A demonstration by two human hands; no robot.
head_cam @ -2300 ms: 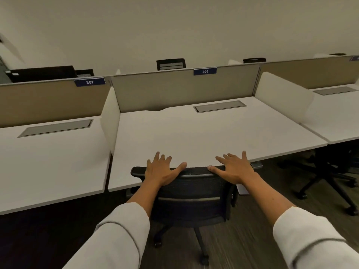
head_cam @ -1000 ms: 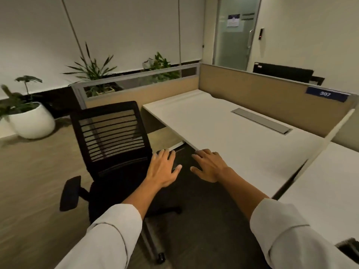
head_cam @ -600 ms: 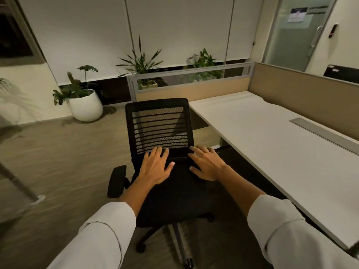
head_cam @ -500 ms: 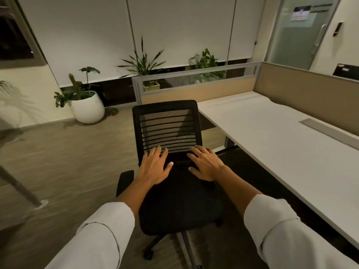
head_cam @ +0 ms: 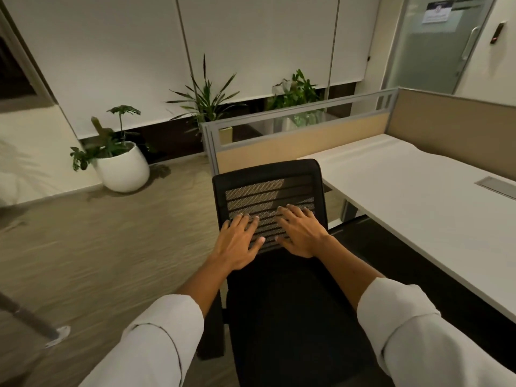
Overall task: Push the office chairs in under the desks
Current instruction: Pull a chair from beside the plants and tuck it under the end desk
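1. Fingers [head_cam: 245,223] of both hands spread flat, gripping nothing; left hand [head_cam: 237,244] and right hand [head_cam: 300,233] over the chair [head_cam: 268,174] backrest mesh; contact unclear.
2. Chair stands out on the floor, seat toward the person.
3. Desk [head_cam: 418,196] lies rightward; right hand nearer.

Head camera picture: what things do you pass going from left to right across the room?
White plant pot → black chair → white desk → glass door.
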